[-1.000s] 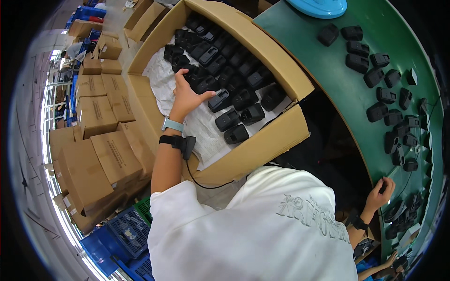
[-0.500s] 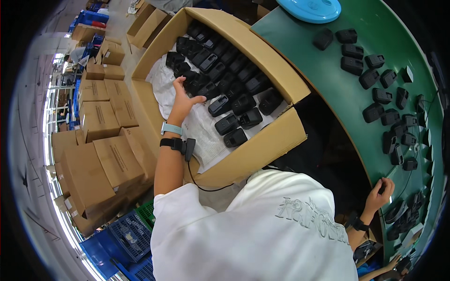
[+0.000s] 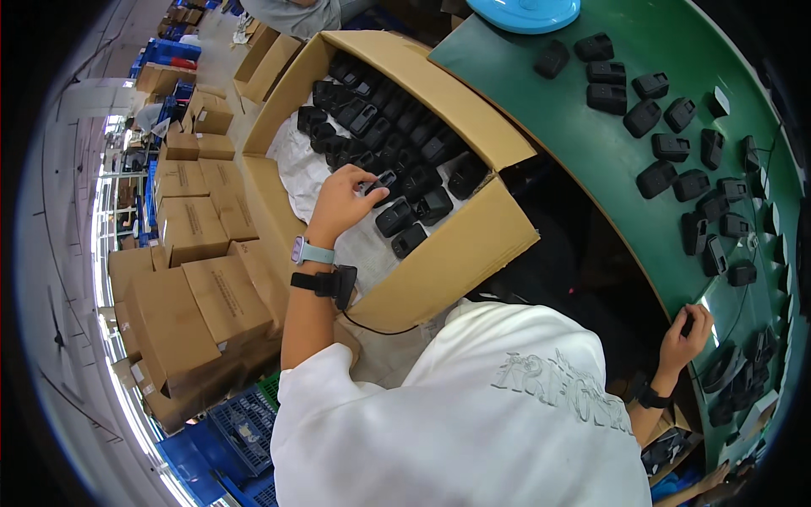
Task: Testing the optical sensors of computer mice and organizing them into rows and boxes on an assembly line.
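Where stacked cartons [image 3: 198,296] crowd the floor, left hand [image 3: 338,203] fingers clamped on black part [image 3: 382,181], right hand [image 3: 686,334] fingers together on green table [image 3: 591,152].

I see small black plastic part [image 3: 382,180], boxy, dark glossy face, pinched at left-hand fingertips, tilted, lifted just above others. Sits inside open cardboard box [image 3: 456,245], over white paper liner [image 3: 291,160]. Around it: rows of same black parts [image 3: 372,127], packed tight toward far side, few loose ones [image 3: 414,220] near front wall.

Left hand [image 3: 338,201] outstretched, fingers curled, right hand [image 3: 686,336] low
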Demonstrator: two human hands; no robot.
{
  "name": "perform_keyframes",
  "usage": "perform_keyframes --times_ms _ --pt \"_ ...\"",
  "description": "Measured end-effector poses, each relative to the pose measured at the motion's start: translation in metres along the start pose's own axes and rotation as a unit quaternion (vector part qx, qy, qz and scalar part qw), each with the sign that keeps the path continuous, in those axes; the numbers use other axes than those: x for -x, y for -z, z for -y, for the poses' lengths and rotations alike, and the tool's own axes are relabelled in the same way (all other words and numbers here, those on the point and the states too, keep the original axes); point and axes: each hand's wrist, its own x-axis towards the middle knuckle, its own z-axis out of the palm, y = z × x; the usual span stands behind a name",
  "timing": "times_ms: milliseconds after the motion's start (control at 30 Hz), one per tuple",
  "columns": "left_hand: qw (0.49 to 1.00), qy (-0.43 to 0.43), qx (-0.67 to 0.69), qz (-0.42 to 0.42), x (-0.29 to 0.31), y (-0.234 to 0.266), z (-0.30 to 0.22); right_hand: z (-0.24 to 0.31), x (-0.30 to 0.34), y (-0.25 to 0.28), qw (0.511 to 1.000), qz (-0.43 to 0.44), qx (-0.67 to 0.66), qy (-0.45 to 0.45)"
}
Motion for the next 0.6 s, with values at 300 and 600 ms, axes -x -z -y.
perform_keyframes --times_ms 300,600 --pt "0.992 0.060 -0.099 -0.046 -0.014 -0.004 0.014 0.001 -0.001 0.002 1.000 -0.005 0.010 0.016" --pt "0.976 0.069 -0.111 -0.173 -0.042 -0.004 -0.035 0.005 0.000 0.008 0.999 -0.023 0.046 0.013"
